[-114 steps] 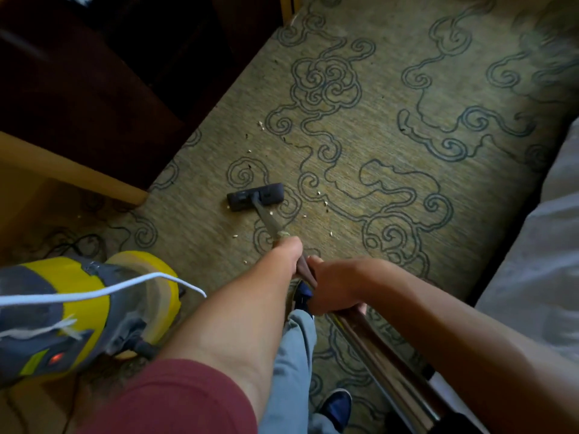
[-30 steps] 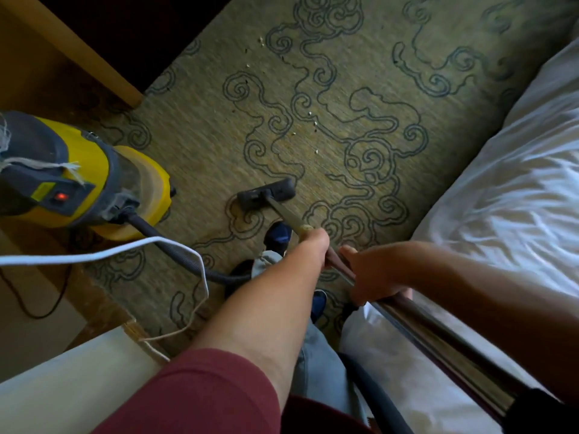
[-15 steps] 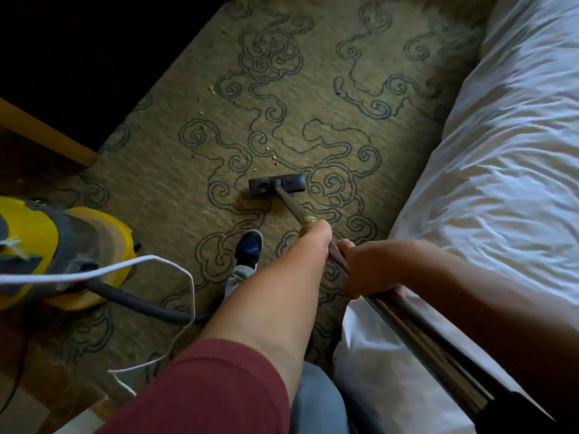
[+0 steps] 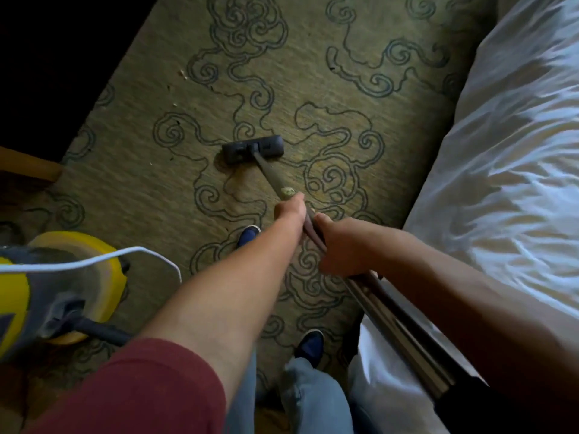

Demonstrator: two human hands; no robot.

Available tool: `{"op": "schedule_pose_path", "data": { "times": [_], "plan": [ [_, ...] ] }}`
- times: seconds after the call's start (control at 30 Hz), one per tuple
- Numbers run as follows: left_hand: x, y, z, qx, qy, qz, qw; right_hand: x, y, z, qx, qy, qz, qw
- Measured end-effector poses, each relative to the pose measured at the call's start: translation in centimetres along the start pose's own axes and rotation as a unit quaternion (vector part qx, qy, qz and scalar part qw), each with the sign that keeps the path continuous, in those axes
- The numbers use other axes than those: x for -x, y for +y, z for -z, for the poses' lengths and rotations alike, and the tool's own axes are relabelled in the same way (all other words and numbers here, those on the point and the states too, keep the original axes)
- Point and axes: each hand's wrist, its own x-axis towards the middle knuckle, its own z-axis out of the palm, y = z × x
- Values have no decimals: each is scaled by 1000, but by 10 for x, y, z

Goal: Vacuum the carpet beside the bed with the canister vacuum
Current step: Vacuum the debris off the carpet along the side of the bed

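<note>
- Resting flat on the carpet [image 4: 313,89] at the middle of the frame, the nozzle [image 4: 253,148] is a dark, flat rectangular head with rounded ends.
- From its centre a thin wand [image 4: 269,175] slants to the lower right, dull brown near the nozzle, then shiny ribbed metal as it crosses the bed edge, with a dark end at the lower right corner.
- Left hand [image 4: 289,209] wraps the wand just above mid-frame; its fingers are hidden behind the wrist, so only the curl round the tube shows.
- Right hand [image 4: 341,245] grips the wand just behind the left, fingers closed round it.
- Carpet: olive, short woven pile, patterned with dark swirling cloud-like lines; a few pale crumbs [image 4: 183,73] lie at the upper left, well apart from the nozzle.
- Canister [image 4: 56,277] sits at the lower left, rounded, yellow and grey, with a dark hose [image 4: 103,330] leaving its front.
- A white cord [image 4: 125,253] loops across the canister.
- Bed [image 4: 517,167] fills the right side, covered in rumpled white linen with soft folds.
- Two dark blue shoes [image 4: 247,234] stand on the carpet below the hands, with pale blue trousers [image 4: 313,399] at the bottom.
- A maroon sleeve [image 4: 141,389] covers the left upper arm.
- Dark shadowed furniture takes the upper left, with a light wooden edge [image 4: 28,164] at the left.
</note>
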Motion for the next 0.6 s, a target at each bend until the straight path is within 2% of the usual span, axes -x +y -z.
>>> {"op": "schedule_pose_path", "data": {
  "times": [0.13,0.4,0.6],
  "plan": [
    [-38,74,10,-11,4,-25,1000,-54,-25,54,-12,18,8,1000],
    [-82,170,23,-60,-6,-16,998,-119,-62,128,-14,-17,-42,999],
    [-84,238,39,-46,-13,-21,999,-132,-93,195,-22,3,-32,999]
  ]
}}
